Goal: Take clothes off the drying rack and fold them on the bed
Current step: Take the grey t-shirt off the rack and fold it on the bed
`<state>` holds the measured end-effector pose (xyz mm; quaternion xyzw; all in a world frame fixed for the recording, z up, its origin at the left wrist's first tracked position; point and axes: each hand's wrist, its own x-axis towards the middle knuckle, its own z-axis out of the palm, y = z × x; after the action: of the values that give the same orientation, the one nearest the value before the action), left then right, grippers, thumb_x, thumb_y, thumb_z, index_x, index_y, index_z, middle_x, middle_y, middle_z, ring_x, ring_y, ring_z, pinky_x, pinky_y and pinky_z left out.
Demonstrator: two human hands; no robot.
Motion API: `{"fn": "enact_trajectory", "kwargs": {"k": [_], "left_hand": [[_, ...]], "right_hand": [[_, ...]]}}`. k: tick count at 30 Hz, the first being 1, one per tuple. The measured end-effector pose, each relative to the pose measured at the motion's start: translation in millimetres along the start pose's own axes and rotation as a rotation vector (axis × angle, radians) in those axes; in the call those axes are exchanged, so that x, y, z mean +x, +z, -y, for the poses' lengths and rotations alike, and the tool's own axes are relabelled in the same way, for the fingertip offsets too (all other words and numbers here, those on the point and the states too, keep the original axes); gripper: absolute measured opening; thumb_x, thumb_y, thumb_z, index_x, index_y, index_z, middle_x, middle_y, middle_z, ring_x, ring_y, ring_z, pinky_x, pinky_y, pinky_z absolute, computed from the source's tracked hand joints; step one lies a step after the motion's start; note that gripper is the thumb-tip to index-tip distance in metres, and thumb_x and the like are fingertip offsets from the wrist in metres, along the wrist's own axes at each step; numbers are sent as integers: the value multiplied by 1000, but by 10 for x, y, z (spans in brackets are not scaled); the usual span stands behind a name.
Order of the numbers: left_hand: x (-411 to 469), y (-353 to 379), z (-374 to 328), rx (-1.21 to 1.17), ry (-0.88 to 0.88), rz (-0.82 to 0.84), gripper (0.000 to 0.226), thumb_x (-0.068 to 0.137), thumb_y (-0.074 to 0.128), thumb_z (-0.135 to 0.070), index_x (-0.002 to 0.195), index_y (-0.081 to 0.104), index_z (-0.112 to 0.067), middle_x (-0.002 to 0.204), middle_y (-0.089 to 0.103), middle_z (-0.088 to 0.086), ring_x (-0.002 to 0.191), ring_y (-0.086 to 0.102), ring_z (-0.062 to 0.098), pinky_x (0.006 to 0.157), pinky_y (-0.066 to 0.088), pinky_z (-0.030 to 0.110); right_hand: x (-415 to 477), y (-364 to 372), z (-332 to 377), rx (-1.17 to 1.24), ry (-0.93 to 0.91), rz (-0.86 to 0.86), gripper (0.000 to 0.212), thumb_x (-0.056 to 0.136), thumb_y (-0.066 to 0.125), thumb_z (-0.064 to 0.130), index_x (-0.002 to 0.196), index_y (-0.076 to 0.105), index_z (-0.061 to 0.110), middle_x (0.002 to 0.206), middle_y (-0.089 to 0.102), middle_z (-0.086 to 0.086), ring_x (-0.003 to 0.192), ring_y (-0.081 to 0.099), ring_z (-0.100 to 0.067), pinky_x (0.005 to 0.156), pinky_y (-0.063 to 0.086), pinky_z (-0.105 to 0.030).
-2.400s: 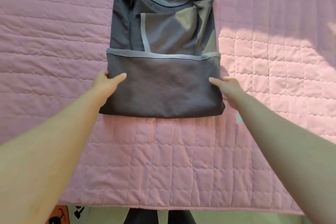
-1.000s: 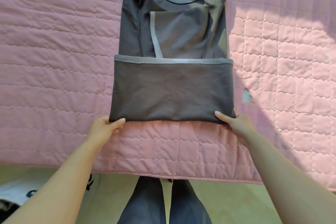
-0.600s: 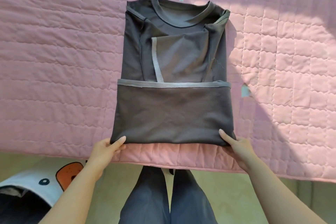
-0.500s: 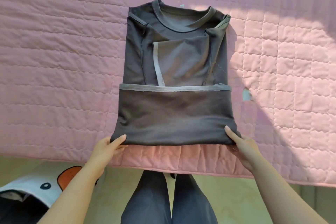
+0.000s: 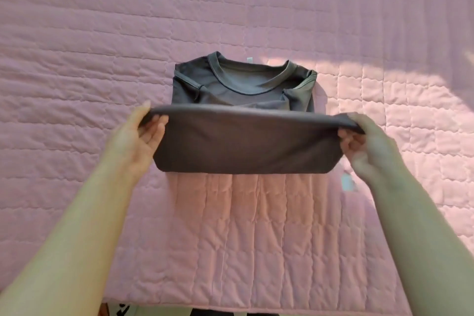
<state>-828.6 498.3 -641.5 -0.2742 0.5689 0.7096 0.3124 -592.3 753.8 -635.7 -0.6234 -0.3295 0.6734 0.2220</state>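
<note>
T-shirt (image 5: 243,84), dark grey, on pink quilted bed (image 5: 256,20): sleeves tucked in, lower half raised mid-fold toward collar. Left hand (image 5: 138,133) and right hand (image 5: 369,141) each pinch 1 end of folded edge. Remaining: lay fold flat.

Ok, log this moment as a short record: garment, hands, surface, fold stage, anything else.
garment: dark grey shirt, neck end flat on the bed
hands: left hand and right hand each grip one end of the raised folded edge
surface: pink quilt
fold stage: lower part held up off the quilt, not yet laid over the neck end
other: small pale scrap on the quilt beside the right hand
</note>
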Motion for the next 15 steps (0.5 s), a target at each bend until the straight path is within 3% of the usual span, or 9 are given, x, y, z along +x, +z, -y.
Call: {"fn": "enact_trajectory", "kwargs": {"k": [4, 7, 9, 11, 13, 15], "left_hand": [[508, 601, -289, -51, 49, 84, 10, 93, 63, -17, 89, 61, -8, 70, 69, 5, 66, 72, 12, 62, 54, 16], [886, 917, -246, 49, 111, 96, 17, 94, 61, -19, 105, 54, -9, 97, 65, 10, 78, 72, 15, 73, 58, 23], [1093, 960, -36, 299, 149, 38, 45, 90, 66, -30, 125, 41, -14, 122, 56, 10, 98, 65, 18, 89, 55, 29], [1151, 847, 262, 698, 222, -46, 71, 86, 67, -40, 143, 28, -22, 140, 44, 6, 120, 51, 21, 105, 41, 34], [1151, 655, 587, 1130, 349, -7, 75, 88, 62, -45, 150, 25, -26, 156, 26, 6, 141, 29, 25, 116, 24, 38], [1105, 477, 831, 1490, 363, 28, 77, 90, 56, -54, 152, 15, -35, 163, 0, 3, 149, 5, 27, 119, 11, 44]], "right_hand": [[515, 482, 360, 66, -63, 19, 5, 87, 65, 12, 83, 63, 11, 78, 66, -8, 56, 67, -10, 47, 44, -15], [876, 752, 354, 34, -136, 63, 13, 92, 63, 17, 101, 57, 9, 102, 67, -15, 76, 71, -16, 65, 54, -18], [1050, 836, 169, -140, -150, 134, 47, 94, 60, 28, 133, 43, 8, 124, 59, -16, 97, 66, -19, 78, 55, -24], [1126, 813, -105, -543, -228, 104, 74, 89, 60, 41, 150, 26, 17, 145, 45, -9, 123, 53, -20, 100, 47, -36], [1108, 717, -423, -974, -399, 63, 75, 90, 57, 44, 152, 20, 24, 157, 26, -4, 143, 27, -22, 116, 26, -44], [1065, 601, -696, -1194, -436, 32, 75, 92, 56, 46, 153, 15, 31, 162, 9, -1, 147, 10, -25, 115, 15, -49]]}}
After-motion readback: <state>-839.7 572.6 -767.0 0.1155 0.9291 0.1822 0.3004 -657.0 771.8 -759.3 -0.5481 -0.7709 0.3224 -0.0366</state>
